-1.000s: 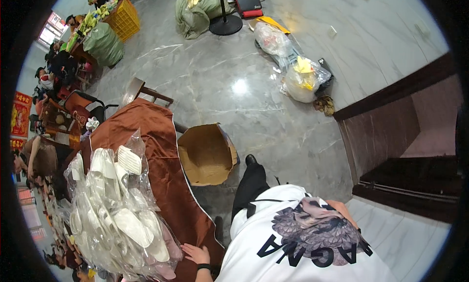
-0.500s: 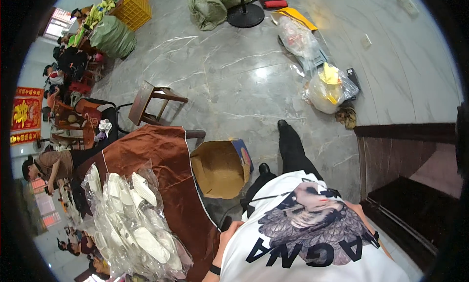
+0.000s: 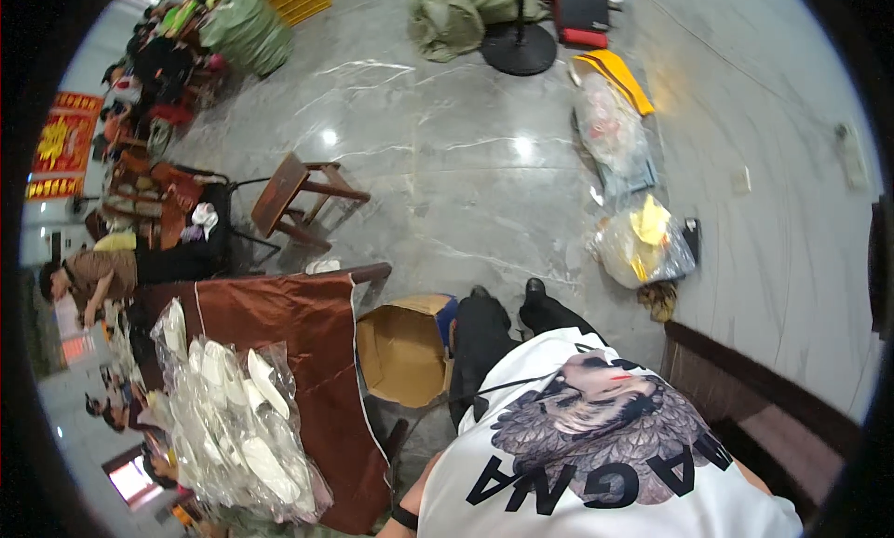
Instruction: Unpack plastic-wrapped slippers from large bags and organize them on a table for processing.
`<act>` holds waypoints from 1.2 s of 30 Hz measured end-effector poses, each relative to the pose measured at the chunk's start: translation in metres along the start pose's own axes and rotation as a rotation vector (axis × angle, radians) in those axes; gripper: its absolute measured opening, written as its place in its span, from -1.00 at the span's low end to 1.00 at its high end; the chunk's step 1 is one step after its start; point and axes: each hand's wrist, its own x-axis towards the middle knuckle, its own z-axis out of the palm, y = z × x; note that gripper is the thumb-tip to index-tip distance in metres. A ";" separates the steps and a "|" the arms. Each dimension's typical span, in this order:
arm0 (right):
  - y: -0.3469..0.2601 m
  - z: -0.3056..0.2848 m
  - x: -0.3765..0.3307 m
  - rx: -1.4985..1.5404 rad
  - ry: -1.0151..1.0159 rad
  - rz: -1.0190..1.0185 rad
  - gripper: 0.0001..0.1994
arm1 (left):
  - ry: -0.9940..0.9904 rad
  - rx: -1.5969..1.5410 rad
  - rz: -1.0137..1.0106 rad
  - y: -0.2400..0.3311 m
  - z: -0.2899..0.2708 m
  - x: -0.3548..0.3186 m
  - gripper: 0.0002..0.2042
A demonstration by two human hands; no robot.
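Far left: another person [image 3: 93, 272] bent over at the table's far end, well apart from my work.

Table under a brown cloth [image 3: 307, 333]. On it lies a clear bag [image 3: 237, 417] packed with flat white pieces, long side along the table, its near end close to the lower edge of view.

Left hand [image 3: 386, 531]: only the wrist with a dark band shows at the bottom edge, just beside the cloth's corner and nearest the bag. Fingers are cut off, so I cannot tell their spread or whether they hold anything.

Open box [image 3: 400, 352] on the floor, touching the cloth's hanging edge, flaps up, seemingly empty.

Right hand: hidden behind the white shirt [image 3: 596, 463].

Judgement: the film looks slippery and the pieces loose, so I would grip the bag's near end with both hands and keep it level over the box.
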 end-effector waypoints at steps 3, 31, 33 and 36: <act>-0.024 -0.028 0.043 -0.036 -0.033 -0.061 -0.76 | 0.000 0.000 0.011 0.021 -0.010 0.046 -0.82; -0.454 -0.076 0.314 -0.263 -0.464 -0.522 -0.67 | 0.049 -0.478 -0.229 0.088 -0.314 0.136 -0.69; -0.478 -0.087 0.338 -0.288 -0.500 -0.563 -0.67 | 0.106 -0.546 -0.220 0.103 -0.330 0.145 -0.69; -0.527 -0.112 0.392 -0.545 -0.646 -0.472 -0.57 | 0.195 -0.682 -0.188 0.130 -0.354 0.165 -0.68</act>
